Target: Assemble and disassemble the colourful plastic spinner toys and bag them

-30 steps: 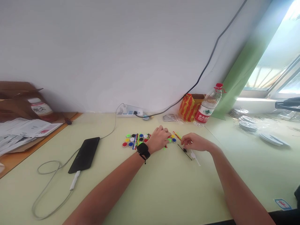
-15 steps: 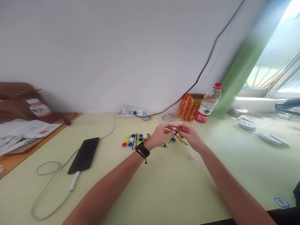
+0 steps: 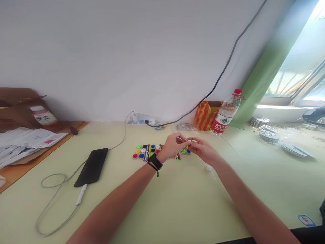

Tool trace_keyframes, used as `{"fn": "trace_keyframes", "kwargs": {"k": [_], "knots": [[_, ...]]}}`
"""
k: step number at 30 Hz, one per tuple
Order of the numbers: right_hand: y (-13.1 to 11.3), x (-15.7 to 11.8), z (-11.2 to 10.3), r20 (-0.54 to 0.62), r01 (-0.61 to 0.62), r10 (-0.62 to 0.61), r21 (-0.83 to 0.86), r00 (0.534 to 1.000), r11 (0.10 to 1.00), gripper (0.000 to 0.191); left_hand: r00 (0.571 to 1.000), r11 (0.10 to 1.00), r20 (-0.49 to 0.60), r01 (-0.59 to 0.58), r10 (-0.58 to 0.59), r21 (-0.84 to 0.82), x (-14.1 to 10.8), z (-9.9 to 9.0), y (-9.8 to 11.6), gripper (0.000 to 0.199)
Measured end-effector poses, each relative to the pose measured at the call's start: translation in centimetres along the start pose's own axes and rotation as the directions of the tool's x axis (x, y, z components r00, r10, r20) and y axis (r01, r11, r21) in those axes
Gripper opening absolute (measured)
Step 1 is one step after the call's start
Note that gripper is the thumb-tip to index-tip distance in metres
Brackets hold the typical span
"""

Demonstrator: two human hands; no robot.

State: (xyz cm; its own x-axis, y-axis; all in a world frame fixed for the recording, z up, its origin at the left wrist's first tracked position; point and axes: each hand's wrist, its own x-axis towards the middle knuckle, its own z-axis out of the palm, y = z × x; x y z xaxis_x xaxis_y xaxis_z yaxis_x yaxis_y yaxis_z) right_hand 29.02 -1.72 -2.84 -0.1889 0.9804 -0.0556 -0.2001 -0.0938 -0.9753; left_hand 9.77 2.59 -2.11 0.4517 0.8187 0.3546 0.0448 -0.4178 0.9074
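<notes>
My left hand, with a black band at the wrist, meets my right hand over the table. The fingertips of both are pinched together around a small, thin dark piece, mostly hidden by the fingers. Behind and left of my left wrist lie several round coloured caps and thin coloured sticks. More caps show beneath my fingers. A small clear-white piece with a pale strip lies below my right hand.
A black phone with a cable lies at left. Behind stand a power strip, a striped bag and a water bottle. Stacked white discs are at right, papers and a box at far left.
My right hand has shifted slightly left and down, closer to my left fingertips. The dark piece between them shows less than before, and the coloured sticks under my right hand are now hidden.
</notes>
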Motion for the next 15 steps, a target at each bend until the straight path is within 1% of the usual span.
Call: {"fn": "trace_keyframes", "kwargs": {"k": [3, 5, 7, 10, 12, 15], "knots": [[0.2, 0.2, -0.2, 0.018, -0.042, 0.041, 0.05, 0.999, 0.998, 0.033, 0.999, 1.0, -0.028, -0.02, 0.021, 0.008, 0.0, 0.2, 0.3, 0.03], [0.2, 0.3, -0.2, 0.035, -0.056, 0.053, 0.087, 0.998, 0.995, 0.029, 0.999, 0.999, -0.033, -0.03, 0.031, 0.012, 0.0, 0.4, 0.6, 0.027], [0.1, 0.3, -0.1, 0.046, -0.05, 0.045, 0.122, 0.998, 0.991, 0.026, 0.999, 0.999, -0.014, -0.035, 0.035, 0.011, 0.0, 0.5, 0.9, 0.022], [-0.1, 0.2, 0.1, 0.075, -0.03, 0.02, 0.138, 0.997, 0.99, 0.024, 0.999, 0.998, 0.028, -0.047, 0.046, 0.04, -0.1, 0.4, 1.3, 0.03], [-0.3, 0.1, 0.3, 0.101, -0.018, 0.005, 0.127, 0.995, 0.992, 0.022, 0.996, 0.992, 0.052, -0.082, 0.078, 0.093, -0.1, 0.3, 1.3, 0.031], [-0.4, 0.0, 0.4, 0.113, -0.02, 0.008, 0.108, 0.994, 0.994, 0.016, 0.986, 0.973, 0.066, -0.16, 0.151, 0.164, -0.1, 0.1, 1.1, 0.024]]}}
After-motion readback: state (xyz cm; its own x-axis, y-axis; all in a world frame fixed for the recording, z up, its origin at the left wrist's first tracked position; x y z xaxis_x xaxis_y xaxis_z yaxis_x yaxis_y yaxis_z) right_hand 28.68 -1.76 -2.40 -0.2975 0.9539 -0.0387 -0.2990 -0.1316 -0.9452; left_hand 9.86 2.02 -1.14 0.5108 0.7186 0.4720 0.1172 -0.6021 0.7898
